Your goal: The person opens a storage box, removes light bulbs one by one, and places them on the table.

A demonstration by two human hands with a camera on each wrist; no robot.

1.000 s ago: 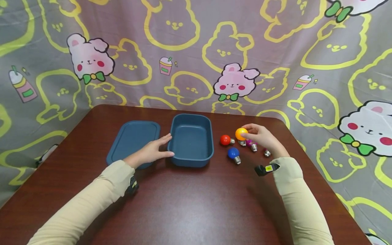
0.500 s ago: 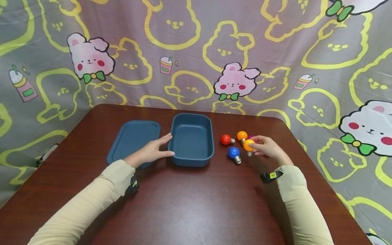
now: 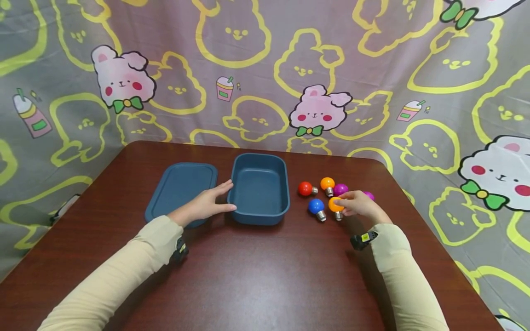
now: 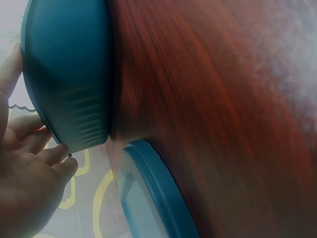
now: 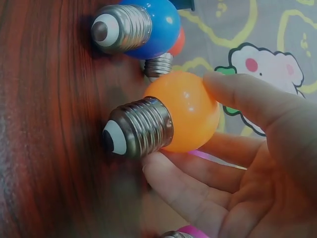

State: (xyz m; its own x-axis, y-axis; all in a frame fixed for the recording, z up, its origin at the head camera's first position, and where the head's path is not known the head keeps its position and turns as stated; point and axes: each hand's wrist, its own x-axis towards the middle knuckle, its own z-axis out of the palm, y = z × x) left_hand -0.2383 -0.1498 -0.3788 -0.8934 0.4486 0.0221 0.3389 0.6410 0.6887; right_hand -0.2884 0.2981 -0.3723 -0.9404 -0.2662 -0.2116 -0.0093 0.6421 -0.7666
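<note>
My right hand [image 3: 361,207] pinches an orange light bulb [image 5: 190,114] by its round globe, thumb on one side and fingers on the other. Its metal screw base points toward me, low over the table. Just left of it lies a blue bulb [image 3: 316,205]. Behind are a second orange bulb [image 3: 327,183], a red bulb [image 3: 304,188] and a purple bulb [image 3: 341,189]. Another purple bulb [image 3: 370,196] is partly hidden behind the hand. My left hand [image 3: 204,203] rests, fingers spread, against the left rim of a blue rectangular box [image 3: 258,220].
A flat blue lid [image 3: 182,186] lies left of the box, partly under the left forearm in the head view. The brown wooden table [image 3: 256,271] ends at a patterned curtain [image 3: 252,69] at the back and sides.
Over the last second, the right hand moved from the rear orange bulb to the front one, shifting slightly right and toward me, then lowered that bulb beside the blue one. The left hand stayed put.
</note>
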